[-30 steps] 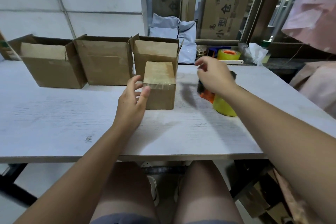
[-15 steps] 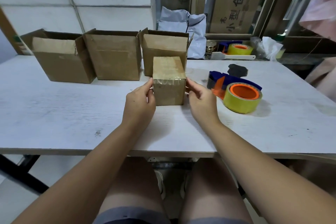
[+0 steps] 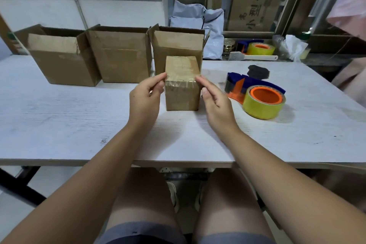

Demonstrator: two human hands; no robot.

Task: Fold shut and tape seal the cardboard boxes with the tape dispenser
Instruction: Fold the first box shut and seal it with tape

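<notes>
Left hand (image 3: 145, 96) and right hand (image 3: 214, 101) forward, fingertips pinched, grips loose.

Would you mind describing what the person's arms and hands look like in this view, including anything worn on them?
Both arms are bare from the bottom edge of the frame to the fingertips: no sleeves show. The left hand and right hand carry no gloves, and no rings, watch or wristband are visible. Fingernails look short and unpainted. The only clothing in view is a pair of grey-blue shorts at the lap.

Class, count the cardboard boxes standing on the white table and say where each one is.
4: three open boxes in a row at the back, left, middle, right; one taped box in front. None seems hidden.
</notes>
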